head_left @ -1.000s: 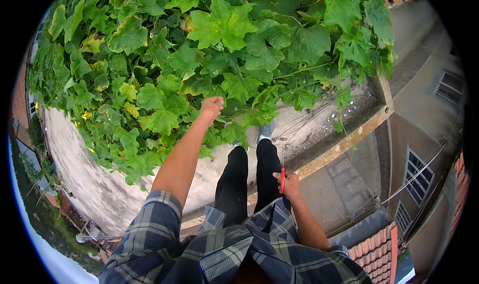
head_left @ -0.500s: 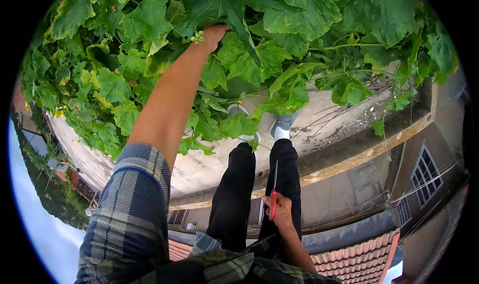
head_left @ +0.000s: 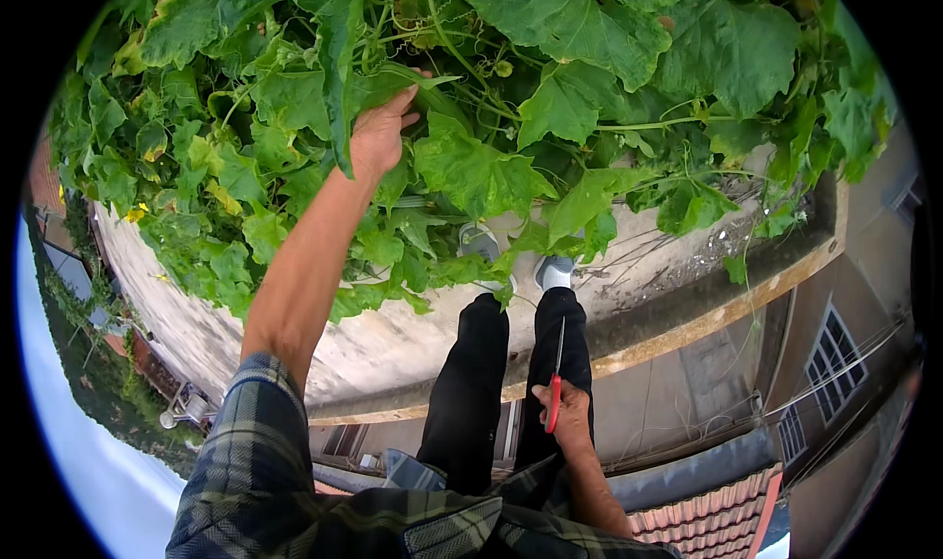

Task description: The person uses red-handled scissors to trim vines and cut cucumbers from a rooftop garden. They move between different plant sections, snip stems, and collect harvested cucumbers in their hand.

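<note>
My left hand (head_left: 378, 132) reaches up and forward into a dense green vine (head_left: 550, 78) and is closed on a large leaf (head_left: 339, 53) among its stems. My right hand (head_left: 565, 412) hangs low beside my right leg and grips red-handled scissors (head_left: 555, 382), blades pointing forward and shut. The vine spreads over a concrete roof slab (head_left: 393, 333) on which I stand in black trousers and grey shoes (head_left: 481, 245).
The slab ends in a raised concrete edge (head_left: 707, 313) just right of my feet, with a drop beyond it. Below are a tiled red roof (head_left: 707, 515), a neighbouring wall with windows (head_left: 835, 353), and greenery at the far left.
My left arm has stretched higher and further into the vine and taken hold of a leaf. The view has tilted up. The right hand with the scissors stays low.
</note>
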`<state>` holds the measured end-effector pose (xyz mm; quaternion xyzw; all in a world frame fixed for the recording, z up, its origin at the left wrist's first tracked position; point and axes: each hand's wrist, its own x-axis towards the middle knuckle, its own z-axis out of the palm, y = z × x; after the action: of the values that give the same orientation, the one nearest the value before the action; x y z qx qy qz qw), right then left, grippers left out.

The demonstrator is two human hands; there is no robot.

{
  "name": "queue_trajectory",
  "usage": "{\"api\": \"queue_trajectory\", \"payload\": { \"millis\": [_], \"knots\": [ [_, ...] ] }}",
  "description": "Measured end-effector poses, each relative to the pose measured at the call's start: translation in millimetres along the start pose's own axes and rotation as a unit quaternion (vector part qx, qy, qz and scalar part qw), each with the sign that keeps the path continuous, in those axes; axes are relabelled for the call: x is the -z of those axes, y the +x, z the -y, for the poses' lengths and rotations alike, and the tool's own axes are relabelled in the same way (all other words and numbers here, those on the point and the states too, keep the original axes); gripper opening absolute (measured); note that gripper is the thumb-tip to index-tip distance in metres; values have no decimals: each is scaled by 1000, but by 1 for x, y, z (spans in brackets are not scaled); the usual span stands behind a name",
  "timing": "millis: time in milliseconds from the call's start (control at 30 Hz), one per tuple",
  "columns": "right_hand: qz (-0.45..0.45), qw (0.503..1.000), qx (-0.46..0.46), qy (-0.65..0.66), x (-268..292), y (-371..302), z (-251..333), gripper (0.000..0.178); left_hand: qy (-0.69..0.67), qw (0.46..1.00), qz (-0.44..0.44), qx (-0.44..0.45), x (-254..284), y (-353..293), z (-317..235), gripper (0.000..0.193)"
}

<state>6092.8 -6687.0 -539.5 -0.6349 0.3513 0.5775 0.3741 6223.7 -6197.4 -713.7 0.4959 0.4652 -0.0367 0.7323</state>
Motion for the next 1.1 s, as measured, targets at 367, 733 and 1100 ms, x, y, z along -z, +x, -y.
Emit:
{"api": "queue_trajectory", "payload": {
  "millis": [367,733,1100],
  "knots": [
    [18,998,53,-25,-10,-8,26,24,-207,973,-44,91,-23,-81,-50,40],
    [80,950,196,-231,-4,28,129,28,-3,980,-10,197,22,-96,-24,40],
    [188,668,389,-607,-160,67,371,53,116,991,-12,72,54,-111,16,36]
  ]
}}
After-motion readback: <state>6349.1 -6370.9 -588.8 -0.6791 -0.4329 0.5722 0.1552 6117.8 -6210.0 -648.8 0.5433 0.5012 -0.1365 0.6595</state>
